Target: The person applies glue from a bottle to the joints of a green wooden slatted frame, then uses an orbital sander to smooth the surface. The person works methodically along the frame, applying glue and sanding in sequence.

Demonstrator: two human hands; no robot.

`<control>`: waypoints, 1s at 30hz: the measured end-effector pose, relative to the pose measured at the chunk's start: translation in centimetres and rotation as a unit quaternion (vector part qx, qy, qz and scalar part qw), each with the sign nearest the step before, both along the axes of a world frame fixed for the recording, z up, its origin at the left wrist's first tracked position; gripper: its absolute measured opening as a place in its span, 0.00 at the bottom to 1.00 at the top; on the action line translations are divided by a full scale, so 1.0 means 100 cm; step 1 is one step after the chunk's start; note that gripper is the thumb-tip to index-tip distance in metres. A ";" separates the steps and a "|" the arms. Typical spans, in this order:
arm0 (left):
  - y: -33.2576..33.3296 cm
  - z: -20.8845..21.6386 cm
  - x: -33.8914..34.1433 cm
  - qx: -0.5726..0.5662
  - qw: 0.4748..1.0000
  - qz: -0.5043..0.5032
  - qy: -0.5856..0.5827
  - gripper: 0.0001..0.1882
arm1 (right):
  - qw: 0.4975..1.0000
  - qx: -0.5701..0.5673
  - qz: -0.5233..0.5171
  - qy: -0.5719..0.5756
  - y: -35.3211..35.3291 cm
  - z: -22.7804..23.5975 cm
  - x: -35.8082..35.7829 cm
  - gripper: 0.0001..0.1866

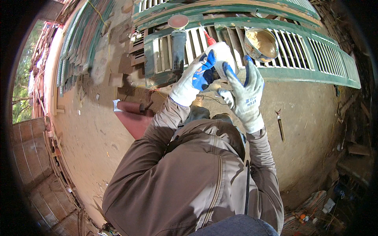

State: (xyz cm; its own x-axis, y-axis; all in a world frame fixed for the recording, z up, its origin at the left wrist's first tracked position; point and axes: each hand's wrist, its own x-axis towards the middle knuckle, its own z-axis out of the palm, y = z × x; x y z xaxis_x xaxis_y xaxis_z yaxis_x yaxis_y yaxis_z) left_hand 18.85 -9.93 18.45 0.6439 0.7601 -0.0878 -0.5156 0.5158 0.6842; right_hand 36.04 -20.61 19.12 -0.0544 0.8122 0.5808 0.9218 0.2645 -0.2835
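My left hand [199, 76], in a white glove with blue-coated fingers, is closed around a white squeeze bottle [221, 55] with a red pointed nozzle. The bottle is tipped over the near edge of a green louvred shutter [271, 74] with pale slats. My right hand [246, 86], gloved alike, is just right of the bottle with its fingers spread. Its index fingertip is close to the bottle's side; whether they touch I cannot tell. Beyond that hand, a metal bowl [262, 46] of tan paste rests on the slats. A dark power sander [178, 45] with a round disc lies left of the bottle.
More green shutters [80, 43] are stacked at the far left. A partly unrolled reddish sheet [136, 118] lies on the floor near my left forearm. A slim tool [280, 128] is on the floor at right. Scraps and rubbish [311, 216] lie at the lower right.
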 end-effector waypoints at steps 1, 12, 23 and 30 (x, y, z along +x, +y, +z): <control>-0.003 0.002 0.002 0.005 1.000 -0.002 0.006 0.32 | 1.000 0.004 0.005 0.031 0.005 0.000 0.001 0.38; 0.004 -0.023 -0.002 -0.015 0.996 -0.061 -0.057 0.47 | 0.960 0.022 0.011 0.280 -0.003 -0.003 0.020 0.26; -0.002 -0.024 0.005 0.005 0.995 -0.083 -0.061 0.52 | 0.939 0.033 -0.052 0.337 -0.030 0.005 0.024 0.13; -0.006 0.004 0.015 0.112 0.987 -0.099 -0.051 0.51 | 0.968 0.073 -0.025 0.240 -0.033 0.011 0.015 0.27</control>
